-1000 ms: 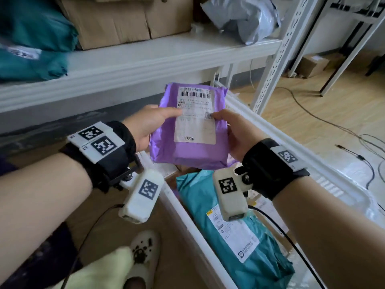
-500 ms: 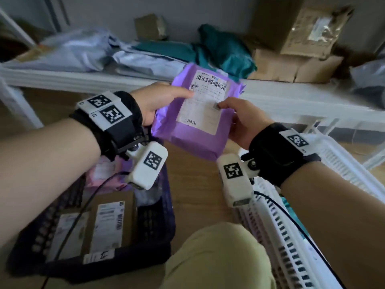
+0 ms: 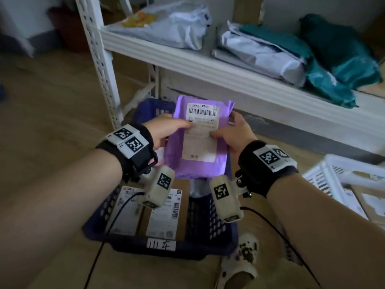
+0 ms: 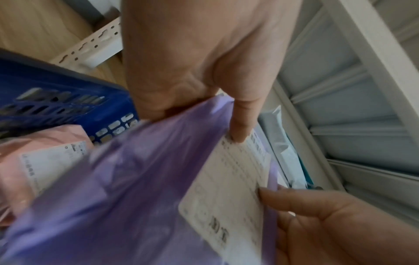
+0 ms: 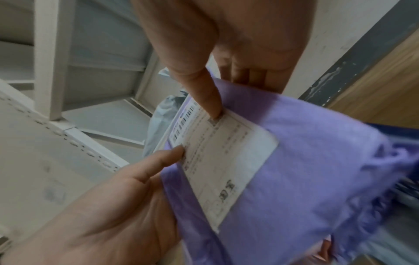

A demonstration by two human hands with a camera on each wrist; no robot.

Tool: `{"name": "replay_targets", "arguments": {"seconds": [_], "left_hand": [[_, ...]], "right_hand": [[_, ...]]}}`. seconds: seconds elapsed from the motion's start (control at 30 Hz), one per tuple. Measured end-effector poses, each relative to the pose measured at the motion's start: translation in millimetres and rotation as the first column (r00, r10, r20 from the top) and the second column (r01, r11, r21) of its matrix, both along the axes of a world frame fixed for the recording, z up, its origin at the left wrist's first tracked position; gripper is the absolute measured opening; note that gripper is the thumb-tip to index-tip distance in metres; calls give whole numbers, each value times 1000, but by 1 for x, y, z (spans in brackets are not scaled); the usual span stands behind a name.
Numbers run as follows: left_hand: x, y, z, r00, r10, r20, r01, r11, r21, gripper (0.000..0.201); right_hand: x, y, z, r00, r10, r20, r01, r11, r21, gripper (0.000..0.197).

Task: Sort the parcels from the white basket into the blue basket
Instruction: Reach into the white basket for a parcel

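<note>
A purple parcel (image 3: 220, 163) with a white shipping label hangs above the blue basket (image 3: 210, 224). My left hand (image 3: 166, 132) grips its left edge, thumb on the label, and my right hand (image 3: 231, 134) grips its right edge, thumb on the label too. Both wrist views show the same hold: left hand (image 4: 204, 75) on the purple parcel (image 4: 127, 197), right hand (image 5: 217, 53) on the purple parcel (image 5: 306, 161). The blue basket holds two brown boxes (image 3: 162, 213) with labels and a pink parcel (image 4: 40, 161). The white basket (image 3: 337, 174) stands at the right edge.
A white metal shelf (image 3: 208, 65) runs across behind the basket, loaded with grey and teal parcels (image 3: 337, 51). Its upright post (image 3: 100, 59) stands just left of the blue basket. My foot in a white clog (image 3: 239, 265) is beside the basket's near right corner.
The view swung left from the white basket to the blue one. Both hands carried the purple parcel along and now hold it lower, over the blue basket.
</note>
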State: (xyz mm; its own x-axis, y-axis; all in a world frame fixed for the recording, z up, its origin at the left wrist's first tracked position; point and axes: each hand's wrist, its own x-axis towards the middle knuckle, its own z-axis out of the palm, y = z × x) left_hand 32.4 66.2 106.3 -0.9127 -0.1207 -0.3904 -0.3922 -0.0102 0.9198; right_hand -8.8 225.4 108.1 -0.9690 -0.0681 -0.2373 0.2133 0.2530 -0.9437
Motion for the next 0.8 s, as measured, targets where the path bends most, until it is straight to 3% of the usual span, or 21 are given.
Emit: {"name": "replay_targets", "arguments": {"seconds": [0.17, 0.23, 0.37, 0.43, 0.53, 0.63, 0.7, 0.8], "left_hand": [[-33, 0, -8, 994, 83, -75, -83, 997, 7, 16], [-44, -5, -14, 986, 133, -100, -133, 991, 12, 8], [-46, -1, -52, 993, -79, 84, 67, 989, 130, 21], [-43, 6, -67, 988, -103, 115, 79, 978, 192, 18], [-56, -1, -93, 991, 41, 126, -50, 996, 70, 10], [-75, -20, -121, 982, 165, 95, -153, 981, -123, 6], [-83, -32, -136, 977, 196, 86, -161, 939, -305, 9], [-92, -51, -155, 946, 300, 121, -230, 887, -401, 30]], "right_hand": [[-38, 12, -14, 992, -120, -37, 118, 992, -38, 86], [-53, 15, -19, 987, -154, -43, 152, 987, -46, 88], [-66, 12, -42, 988, -142, 68, 144, 989, -23, 46], [-66, 7, -51, 987, -90, 132, 86, 996, 34, 28], [-77, -5, -72, 987, -21, 159, 5, 994, 105, 27], [-95, -26, -107, 971, 85, 222, -127, 975, 184, 69], [-106, -38, -133, 928, 183, 325, -253, 949, 187, 67], [-107, -62, -139, 877, 281, 390, -362, 920, 149, 62]]}}
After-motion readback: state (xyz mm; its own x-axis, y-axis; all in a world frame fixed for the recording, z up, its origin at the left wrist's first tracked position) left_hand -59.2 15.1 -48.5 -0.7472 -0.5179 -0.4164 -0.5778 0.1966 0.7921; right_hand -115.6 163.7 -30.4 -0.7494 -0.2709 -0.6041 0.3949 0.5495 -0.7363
